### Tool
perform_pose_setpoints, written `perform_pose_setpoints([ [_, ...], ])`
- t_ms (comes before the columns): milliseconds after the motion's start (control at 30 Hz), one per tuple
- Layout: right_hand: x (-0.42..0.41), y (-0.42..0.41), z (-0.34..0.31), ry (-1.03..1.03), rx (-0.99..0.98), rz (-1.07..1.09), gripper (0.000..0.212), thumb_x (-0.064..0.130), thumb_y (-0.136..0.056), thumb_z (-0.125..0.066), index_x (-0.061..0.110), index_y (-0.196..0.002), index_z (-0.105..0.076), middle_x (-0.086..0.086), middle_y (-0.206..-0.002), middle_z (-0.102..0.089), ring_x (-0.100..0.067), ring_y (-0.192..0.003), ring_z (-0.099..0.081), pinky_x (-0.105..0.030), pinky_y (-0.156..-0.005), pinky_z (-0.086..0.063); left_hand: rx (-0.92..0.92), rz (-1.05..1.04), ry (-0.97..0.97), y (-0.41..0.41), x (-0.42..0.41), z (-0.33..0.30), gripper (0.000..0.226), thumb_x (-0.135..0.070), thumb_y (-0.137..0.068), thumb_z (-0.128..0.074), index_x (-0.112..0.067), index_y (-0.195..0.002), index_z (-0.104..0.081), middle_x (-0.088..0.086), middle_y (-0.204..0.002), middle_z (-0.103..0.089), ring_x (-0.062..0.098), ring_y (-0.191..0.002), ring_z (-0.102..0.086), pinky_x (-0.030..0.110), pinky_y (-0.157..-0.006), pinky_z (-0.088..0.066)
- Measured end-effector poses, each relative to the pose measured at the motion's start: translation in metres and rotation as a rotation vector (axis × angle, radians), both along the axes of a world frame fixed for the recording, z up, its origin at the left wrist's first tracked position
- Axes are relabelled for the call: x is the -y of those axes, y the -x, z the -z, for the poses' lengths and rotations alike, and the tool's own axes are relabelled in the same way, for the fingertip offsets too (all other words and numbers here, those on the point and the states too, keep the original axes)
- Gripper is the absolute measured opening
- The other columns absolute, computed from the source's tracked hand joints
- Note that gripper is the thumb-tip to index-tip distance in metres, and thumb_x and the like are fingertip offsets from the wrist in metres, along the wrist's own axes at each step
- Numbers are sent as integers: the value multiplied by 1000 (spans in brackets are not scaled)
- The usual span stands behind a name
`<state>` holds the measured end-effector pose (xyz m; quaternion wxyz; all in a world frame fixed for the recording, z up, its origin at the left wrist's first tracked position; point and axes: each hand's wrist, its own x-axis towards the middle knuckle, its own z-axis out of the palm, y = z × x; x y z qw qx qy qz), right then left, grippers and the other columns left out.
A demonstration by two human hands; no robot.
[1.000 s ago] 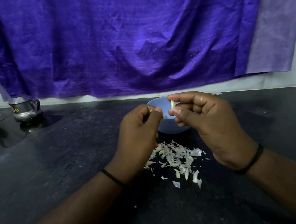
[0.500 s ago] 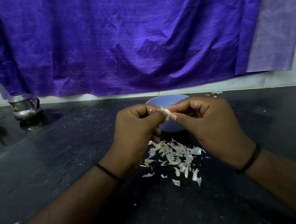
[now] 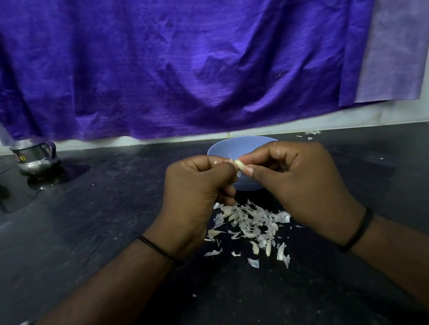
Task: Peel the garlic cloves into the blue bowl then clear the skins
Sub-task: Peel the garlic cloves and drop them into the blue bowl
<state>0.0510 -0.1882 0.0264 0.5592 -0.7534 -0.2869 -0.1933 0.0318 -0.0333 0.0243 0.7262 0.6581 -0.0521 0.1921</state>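
1. The left hand [image 3: 198, 191] and the right hand [image 3: 294, 179] meet fingertip to fingertip above the dark counter [image 3: 94, 232], just in front of the bowl.
2. Between them sits a small pale garlic clove [image 3: 239, 165]. The right thumb and forefinger are pinched tight on it, with the other fingers curled into the palm.
3. The left hand's fingers are also curled in tight, thumb and forefinger closed at the clove's left end. Whether they grip the clove itself or only a flap of skin is hard to make out at this size.
4. The blue bowl [image 3: 241, 143] stands on the counter at 12 o'clock from the hands, its near side hidden behind them. Its contents cannot be seen.
5. A heap of skins [image 3: 251, 223] lies on the counter at 6 o'clock from the clove, below and between the two wrists, with loose flakes trailing toward 5 o'clock.
6. A few more flakes lie at about 2 o'clock from the bowl, near the wall.
7. A small steel pot [image 3: 35, 158] stands at 10 o'clock, well apart from the hands.
8. A purple cloth [image 3: 167, 59] hangs on the wall behind the counter.
9. Each wrist wears a thin dark band.
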Motion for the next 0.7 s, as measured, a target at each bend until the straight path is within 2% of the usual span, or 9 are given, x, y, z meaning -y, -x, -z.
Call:
perform_pose_setpoints([
  [100,-1,-2,1,-51,-77,-52,11,7,-86,-74,16,-92,-77,7,-85,-77,-5,-79,-72,-18,-72,-54,-20,3,15,0,1,0,8,5,-85,-64,13,-83,-66,6,-54,-57,14,-45,-49,24,-43,-45],
  [233,-3,-3,3,-169,-237,-152,11,3,-89,-69,12,-94,-74,-1,-83,-76,-7,-72,-66,-21,-65,-53,-41,4,45,0,3,0,8,5,-86,-61,12,-85,-65,4,-54,-54,14,-45,-47,23,-42,-45],
  [433,-5,-3,6,-374,-519,-291,15,1,-92,-61,10,-94,-74,-2,-78,-73,-9,-70,-62,-25,-67,-53,-48,10,68,0,4,1,7,4,-86,-62,5,-80,-66,8,-55,-52,14,-45,-46,25,-43,-45],
  [533,-5,-3,6,-311,-444,-234,16,3,-95,-59,10,-100,-73,-3,-78,-73,-9,-69,-63,-25,-66,-53,-20,-18,42,0,4,2,8,4,-86,-63,8,-81,-65,6,-52,-53,15,-45,-47,25,-43,-46],
  [633,-5,-2,6,-142,-216,-92,17,7,-93,-65,16,-105,-73,0,-83,-76,-7,-74,-69,-20,-66,-53,22,-55,-15,0,4,3,10,3,-86,-64,12,-83,-64,6,-51,-52,15,-45,-47,26,-43,-47],
  [700,-5,-2,6,-67,-96,-45,14,12,-90,-71,18,-102,-75,3,-86,-76,-7,-80,-70,-20,-70,-54,42,-58,-48,1,4,3,8,4,-85,-64,12,-83,-65,5,-52,-53,13,-45,-47,26,-43,-48],
])
